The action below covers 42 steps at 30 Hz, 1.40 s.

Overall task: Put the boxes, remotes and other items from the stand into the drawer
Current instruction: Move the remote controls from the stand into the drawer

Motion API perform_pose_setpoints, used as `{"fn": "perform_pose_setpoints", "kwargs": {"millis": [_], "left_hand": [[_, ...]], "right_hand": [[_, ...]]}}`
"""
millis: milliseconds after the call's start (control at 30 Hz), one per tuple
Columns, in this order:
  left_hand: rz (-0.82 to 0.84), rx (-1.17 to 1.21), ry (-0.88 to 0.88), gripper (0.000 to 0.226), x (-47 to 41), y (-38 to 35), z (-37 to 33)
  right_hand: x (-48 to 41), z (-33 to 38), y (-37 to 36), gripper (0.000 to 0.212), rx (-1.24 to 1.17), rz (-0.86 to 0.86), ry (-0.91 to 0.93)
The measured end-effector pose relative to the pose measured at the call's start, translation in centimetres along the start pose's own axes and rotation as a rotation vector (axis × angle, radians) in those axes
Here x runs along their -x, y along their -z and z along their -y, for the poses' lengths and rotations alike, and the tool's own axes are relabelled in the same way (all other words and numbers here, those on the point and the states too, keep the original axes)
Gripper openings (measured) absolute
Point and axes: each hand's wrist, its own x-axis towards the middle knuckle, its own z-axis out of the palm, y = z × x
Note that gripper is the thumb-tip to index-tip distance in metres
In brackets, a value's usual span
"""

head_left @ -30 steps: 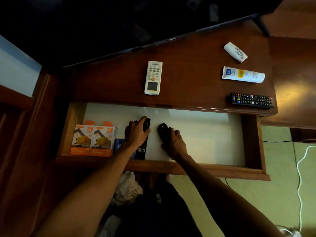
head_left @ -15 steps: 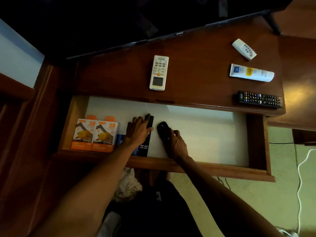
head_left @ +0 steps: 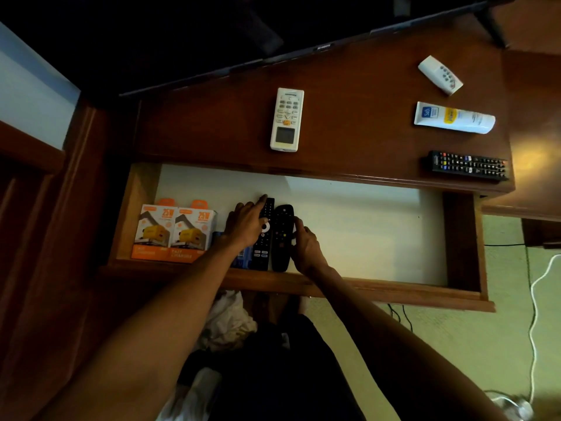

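The stand's drawer (head_left: 364, 287) is pulled out and has a white bottom. At its left stand two orange boxes (head_left: 174, 229), and a blue item (head_left: 243, 258) lies partly under my left arm. A slim black remote (head_left: 263, 241) and a rounded black remote (head_left: 280, 238) lie side by side. My left hand (head_left: 246, 223) holds the slim remote, thumb on its face and fingers along its left edge. My right hand (head_left: 305, 244) touches the rounded remote's right edge with its fingertips only. On the stand top lie a white AC remote (head_left: 287, 120), a small white remote (head_left: 440, 75), a white tube (head_left: 453, 118) and a black TV remote (head_left: 467, 166).
A TV (head_left: 212, 31) stands at the back of the stand top (head_left: 349, 141). The drawer's right half shows bare white bottom. A white cable (head_left: 534, 299) runs over the pale floor at the right. Crumpled white cloth (head_left: 227, 320) lies below the drawer front.
The rounded remote has shifted left until it lies straight beside the slim one. My right hand has slid off it to its right edge. My left hand stays on the slim remote.
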Motion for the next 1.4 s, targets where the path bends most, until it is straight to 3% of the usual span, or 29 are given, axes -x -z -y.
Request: {"fn": "perform_pose_setpoints", "kwargs": {"millis": [300, 433, 567, 667, 800, 900, 1100, 1233, 1400], "left_hand": [[-0.006, 0.015, 0.021, 0.058, 1.9, 1.6, -1.0], [-0.177, 0.126, -0.111, 0.041, 4.5, 4.7, -2.6], [-0.477, 0.306, -0.190, 0.029, 5.0, 8.9, -5.1], [-0.568, 0.361, -0.145, 0.043, 2.8, 11.9, -8.1], [-0.344, 0.518, 0.110, 0.091, -0.8, 14.0, -12.2], [-0.254, 0.559, 0.203, 0.105, -2.7, 13.7, -14.6], [-0.410, 0.601, 0.311, 0.084, -5.3, 11.6, -16.7], [-0.551, 0.602, 0.248, 0.072, -4.9, 11.8, -18.1], [-0.600, 0.789, 0.203, 0.070, -5.0, 12.6, -18.8]], "right_hand": [[0.1, -0.1, 1.3, 0.073, 0.190, 0.090, 0.011], [1.5, 1.3, 5.1, 0.062, 0.409, 0.087, 0.096], [2.2, 2.3, 10.3, 0.041, 0.404, -0.092, 0.170], [2.2, 3.4, 14.6, 0.033, 0.382, -0.245, 0.195], [1.8, 3.7, 20.2, 0.021, 0.383, -0.372, 0.156], [1.5, 2.9, 24.4, 0.023, 0.441, -0.419, 0.128], [-0.5, -1.4, 32.5, 0.058, 0.531, -0.319, 0.134], [-1.9, -4.2, 36.5, 0.072, 0.698, -0.162, 0.099], [-2.5, -5.6, 38.4, 0.053, 0.746, -0.055, 0.147]]}}
